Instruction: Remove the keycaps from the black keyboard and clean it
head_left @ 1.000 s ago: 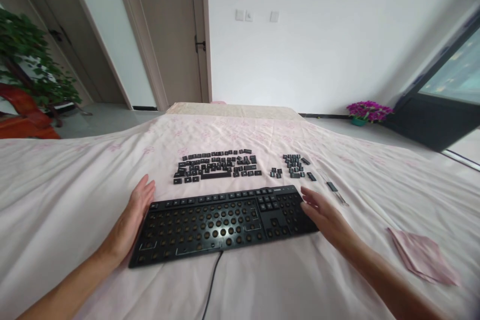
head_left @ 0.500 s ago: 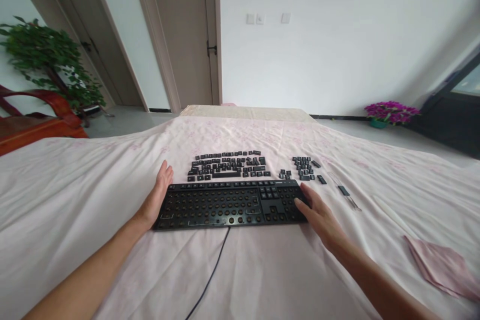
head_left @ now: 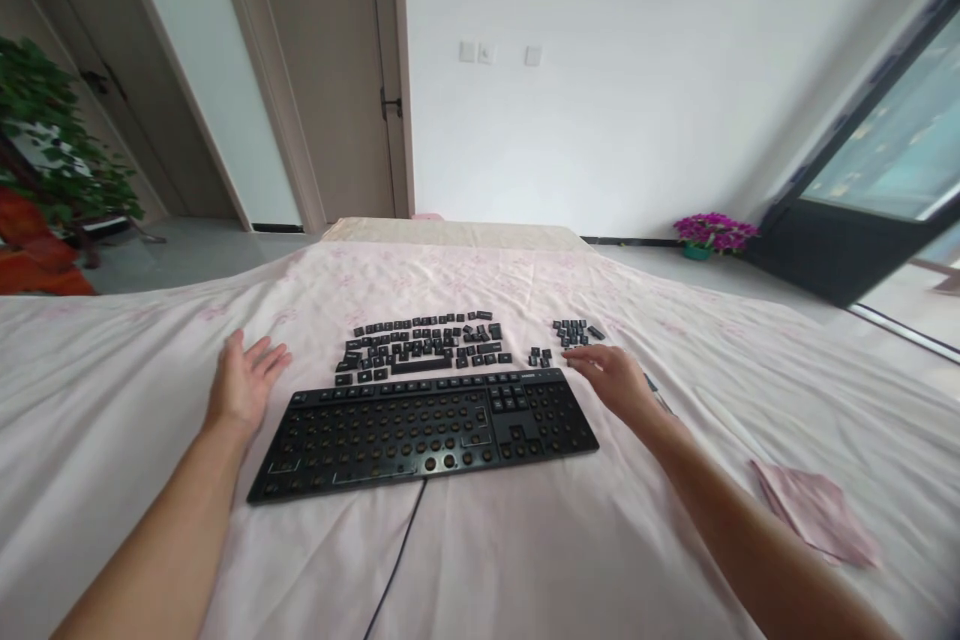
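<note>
A black keyboard (head_left: 424,430) with most keycaps removed lies on the pink bedsheet (head_left: 135,400), its cable running toward me. Beyond it sit a large group of loose black keycaps (head_left: 424,345) and a smaller group (head_left: 574,332) to the right. My left hand (head_left: 244,380) hovers open, fingers spread, just left of the keyboard's far left corner, touching nothing. My right hand (head_left: 611,375) is open, palm down, past the keyboard's far right corner, its fingers close to the smaller keycap group and holding nothing.
A folded pink cloth (head_left: 814,512) lies on the sheet at the right. A potted green plant (head_left: 52,140) and a red chair stand at the left, purple flowers (head_left: 712,232) on the floor by the dark window frame. Doors stand behind the bed.
Both hands have let go of the keyboard's ends. The left hand lifted away to the left with fingers spread; the right hand moved forward toward the smaller keycap group.
</note>
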Available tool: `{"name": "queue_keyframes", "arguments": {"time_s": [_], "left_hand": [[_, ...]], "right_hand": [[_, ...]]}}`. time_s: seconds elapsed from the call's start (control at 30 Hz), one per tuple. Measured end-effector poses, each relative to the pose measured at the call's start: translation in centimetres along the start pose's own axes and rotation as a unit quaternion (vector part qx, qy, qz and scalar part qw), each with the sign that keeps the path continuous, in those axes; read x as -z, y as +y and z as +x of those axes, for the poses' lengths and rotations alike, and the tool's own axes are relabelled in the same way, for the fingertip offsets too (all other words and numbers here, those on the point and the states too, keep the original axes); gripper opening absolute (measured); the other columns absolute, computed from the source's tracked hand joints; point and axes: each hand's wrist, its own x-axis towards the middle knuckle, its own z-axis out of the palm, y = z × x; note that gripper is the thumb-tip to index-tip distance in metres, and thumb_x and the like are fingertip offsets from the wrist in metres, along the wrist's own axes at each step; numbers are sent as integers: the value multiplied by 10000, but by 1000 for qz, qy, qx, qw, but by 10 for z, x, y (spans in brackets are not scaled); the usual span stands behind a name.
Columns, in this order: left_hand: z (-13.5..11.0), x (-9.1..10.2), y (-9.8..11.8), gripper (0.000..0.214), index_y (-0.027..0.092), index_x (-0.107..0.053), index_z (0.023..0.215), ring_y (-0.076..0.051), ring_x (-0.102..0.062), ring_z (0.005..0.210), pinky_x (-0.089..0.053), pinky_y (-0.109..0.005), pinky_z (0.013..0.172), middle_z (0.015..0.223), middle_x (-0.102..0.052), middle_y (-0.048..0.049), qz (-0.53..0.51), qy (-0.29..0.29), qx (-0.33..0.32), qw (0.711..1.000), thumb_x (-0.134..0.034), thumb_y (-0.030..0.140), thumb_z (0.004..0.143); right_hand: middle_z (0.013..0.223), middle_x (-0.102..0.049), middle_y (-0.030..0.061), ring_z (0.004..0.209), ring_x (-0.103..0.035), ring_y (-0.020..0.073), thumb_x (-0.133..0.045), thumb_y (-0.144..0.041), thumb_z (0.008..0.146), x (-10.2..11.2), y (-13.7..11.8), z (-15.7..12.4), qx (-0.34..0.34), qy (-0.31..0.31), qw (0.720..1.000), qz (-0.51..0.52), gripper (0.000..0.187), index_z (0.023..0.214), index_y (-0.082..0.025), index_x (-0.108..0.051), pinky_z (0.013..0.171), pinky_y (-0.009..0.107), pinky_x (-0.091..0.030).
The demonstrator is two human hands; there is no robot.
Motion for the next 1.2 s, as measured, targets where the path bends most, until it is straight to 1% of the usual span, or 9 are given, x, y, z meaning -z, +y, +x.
{"name": "queue_keyframes", "arguments": {"time_s": [0.1, 0.23, 0.37, 0.53, 0.67, 0.8, 0.97, 1.1, 1.2], "left_hand": [[5, -2, -11, 639, 197, -348, 1433, -204, -664, 1010, -503, -420, 982, 1301, -542, -171, 27, 39, -34, 998, -562, 428, 877], [2, -2, -16, 609, 151, -480, 1317, -165, -692, 849, -483, -467, 997, 1057, -639, -97, 16, 32, -53, 998, -700, 293, 768], [5, -3, -14, 535, 136, -567, 1208, -148, -688, 765, -512, -473, 950, 961, -658, -55, 23, 69, -53, 996, -721, 274, 715], [8, -6, -14, 589, 135, -600, 1201, -133, -674, 724, -546, -412, 894, 843, -657, -11, 65, 69, -43, 995, -755, 323, 664], [8, -4, -17, 621, 138, -607, 1225, -132, -674, 725, -537, -420, 911, 889, -665, -20, 91, 61, -41, 993, -754, 364, 666], [8, -2, -20, 587, 153, -618, 1219, -124, -679, 758, -523, -410, 941, 1011, -678, -53, 108, 52, -49, 992, -740, 401, 700], [4, -5, -15, 613, 155, -600, 1249, -151, -684, 812, -518, -442, 945, 1091, -662, -84, 126, 16, -59, 990, -725, 440, 721], [4, -3, -15, 621, 167, -588, 1268, -151, -688, 827, -517, -424, 949, 1103, -658, -82, 134, 10, -60, 989, -714, 461, 735], [6, -1, -18, 624, 184, -582, 1281, -156, -690, 848, -516, -418, 953, 1126, -657, -80, 149, 6, -61, 987, -707, 474, 742]], "right_hand": [[992, -745, 34, 1020, -618, 276, -585, -350, 829, 0, 6, 33, 20, -1, 996, -82, 237, 934, -268, -782, 926, 410, -439], [925, -748, 20, 1081, -567, 290, -647, -399, 792, -10, 10, 61, 16, -41, 988, -149, 194, 895, -313, -788, 951, 426, -382], [918, -746, 5, 1084, -567, 273, -675, -463, 773, -19, 10, 72, 8, -78, 986, -146, 218, 925, -349, -782, 962, 404, -341], [835, -741, -7, 1084, -562, 267, -712, -401, 746, -25, 6, 73, 8, -87, 985, -146, 146, 867, -369, -786, 940, 390, -318], [776, -730, -8, 1028, -573, 262, -708, -369, 743, -28, 9, 76, 28, -87, 986, -140, 106, 810, -361, -789, 924, 406, -328], [748, -723, -2, 1000, -590, 263, -703, -367, 750, -34, 14, 91, 39, -64, 990, -122, 105, 808, -361, -790, 951, 438, -349], [767, -726, 9, 1007, -589, 270, -723, -349, 736, -45, 14, 108, 72, -58, 989, -119, 106, 816, -365, -791, 996, 481, -343], [771, -731, 14, 994, -598, 272, -706, -348, 756, -49, 14, 108, 72, -74, 988, -113, 108, 820, -357, -792, 993, 479, -348], [806, -739, 9, 1003, -602, 267, -671, -357, 792, -43, 14, 104, 72, -64, 990, -108, 141, 872, -363, -787, 983, 461, -362]]}}
